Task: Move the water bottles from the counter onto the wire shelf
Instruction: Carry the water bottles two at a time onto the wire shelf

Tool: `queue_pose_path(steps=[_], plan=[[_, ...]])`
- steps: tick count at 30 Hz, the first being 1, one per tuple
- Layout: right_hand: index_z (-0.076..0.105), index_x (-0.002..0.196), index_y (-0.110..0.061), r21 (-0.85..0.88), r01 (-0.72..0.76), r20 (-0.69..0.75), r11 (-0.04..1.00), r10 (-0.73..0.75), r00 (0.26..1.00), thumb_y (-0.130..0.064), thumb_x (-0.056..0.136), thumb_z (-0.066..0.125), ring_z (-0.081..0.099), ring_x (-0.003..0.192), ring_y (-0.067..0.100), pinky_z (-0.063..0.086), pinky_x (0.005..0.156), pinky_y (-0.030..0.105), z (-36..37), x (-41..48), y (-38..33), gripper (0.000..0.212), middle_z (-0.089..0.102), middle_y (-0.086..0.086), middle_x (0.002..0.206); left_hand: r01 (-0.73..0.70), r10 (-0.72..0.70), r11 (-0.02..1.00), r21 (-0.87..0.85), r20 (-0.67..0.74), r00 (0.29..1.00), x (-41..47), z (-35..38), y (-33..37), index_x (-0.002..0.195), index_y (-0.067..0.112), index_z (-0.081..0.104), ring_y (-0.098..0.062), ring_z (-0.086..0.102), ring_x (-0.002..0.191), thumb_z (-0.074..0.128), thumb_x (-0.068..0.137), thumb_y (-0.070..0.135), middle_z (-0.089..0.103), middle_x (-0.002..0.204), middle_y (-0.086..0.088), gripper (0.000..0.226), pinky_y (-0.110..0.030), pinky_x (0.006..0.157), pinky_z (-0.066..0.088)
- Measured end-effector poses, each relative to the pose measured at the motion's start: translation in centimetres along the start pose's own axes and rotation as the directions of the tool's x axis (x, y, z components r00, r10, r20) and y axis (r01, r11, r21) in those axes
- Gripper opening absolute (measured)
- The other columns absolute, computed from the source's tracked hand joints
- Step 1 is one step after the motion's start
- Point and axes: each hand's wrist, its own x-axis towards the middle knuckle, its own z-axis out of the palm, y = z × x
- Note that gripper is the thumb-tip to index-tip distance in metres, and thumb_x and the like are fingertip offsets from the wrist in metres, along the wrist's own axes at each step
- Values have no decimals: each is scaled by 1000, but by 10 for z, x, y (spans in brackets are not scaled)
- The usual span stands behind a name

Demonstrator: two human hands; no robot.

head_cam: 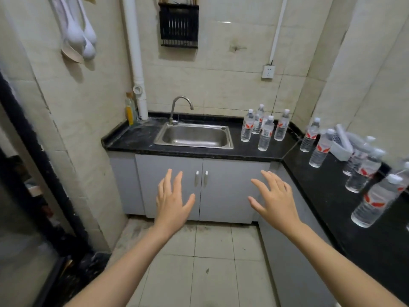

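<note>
Several clear water bottles with white caps and red-and-white labels stand on the black counter. One cluster stands right of the sink. More bottles line the right-hand run of counter, the nearest at the frame's right edge. My left hand and my right hand are both stretched out in front of the grey cabinet doors, fingers spread, holding nothing and touching nothing. No wire shelf shows in this view.
A steel sink with a curved tap is set in the counter. A yellow bottle stands by the white pipe at back left. A black rack hangs on the wall. A white basket sits behind the right-hand bottles. Tiled floor lies below.
</note>
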Motion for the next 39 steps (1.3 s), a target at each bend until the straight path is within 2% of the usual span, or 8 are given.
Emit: queue_pose_path(steps=[5, 12, 17, 29, 31, 34, 36, 39], plan=[[65, 107, -11, 78, -59, 86, 995, 52, 995, -44, 76, 42, 62, 106, 38, 51, 79, 49, 51, 31, 29, 51, 63, 22, 116, 93, -92, 995, 24, -6, 996, 51, 37, -10, 144, 17, 18, -25, 3, 143, 47, 91, 30, 1, 157, -6, 62, -43, 114, 13], [63, 112, -20, 29, -43, 396, 999, 28, 918, -49, 70, 52, 61, 108, 36, 51, 80, 50, 144, 68, 37, 53, 64, 18, 118, 230, -231, 973, 24, 47, 972, 110, 116, -38, 145, 15, 19, -28, 6, 142, 48, 91, 31, 3, 157, -9, 63, -46, 113, 16], [64, 113, -21, 5, -86, 493, 996, 72, 867, -50, 73, 38, 61, 109, 36, 51, 81, 51, 197, 130, 74, 55, 64, 18, 117, 352, -353, 935, 29, 77, 932, 175, 169, -63, 144, 12, 20, -32, 9, 142, 49, 90, 29, 6, 157, -12, 64, -47, 113, 17], [65, 110, -21, -106, -352, 555, 930, 349, 755, -54, 73, 37, 62, 108, 33, 53, 79, 46, 275, 225, 191, 56, 65, 17, 117, 287, -268, 957, -46, 242, 932, 364, 284, -18, 145, 12, 20, -32, 4, 144, 51, 90, 27, 5, 157, -10, 64, -47, 114, 13], [62, 115, -18, -48, -412, 548, 910, 369, 751, -55, 74, 35, 56, 116, 36, 49, 86, 50, 287, 228, 211, 61, 59, 20, 125, 286, -264, 957, -53, 250, 932, 379, 302, -10, 144, 10, 23, -34, 7, 143, 53, 89, 24, 8, 156, -13, 64, -48, 113, 14], [46, 133, -18, 72, -520, 502, 851, 419, 757, -61, 73, 27, 27, 139, 34, 27, 108, 51, 300, 239, 242, 76, 33, 19, 147, 289, -271, 957, -35, 254, 928, 404, 328, 3, 143, 9, 25, -36, 11, 142, 54, 88, 22, 10, 156, -15, 63, -45, 113, 12], [37, 139, -20, 121, -565, 496, 816, 443, 747, -59, 80, 34, 14, 143, 29, 17, 113, 46, 310, 247, 266, 70, 21, 14, 153, 275, -258, 961, -38, 244, 935, 422, 346, 15, 143, 9, 25, -35, 12, 141, 54, 88, 22, 11, 155, -15, 63, -43, 113, 14], [31, 141, -22, 182, -629, 486, 756, 486, 726, -45, 88, 51, 10, 144, 24, 16, 113, 42, 324, 261, 304, 61, 18, 10, 154, 261, -240, 964, -52, 259, 936, 450, 376, 43, 144, 10, 22, -31, 8, 142, 52, 90, 24, 8, 156, -13, 63, -42, 113, 18]])
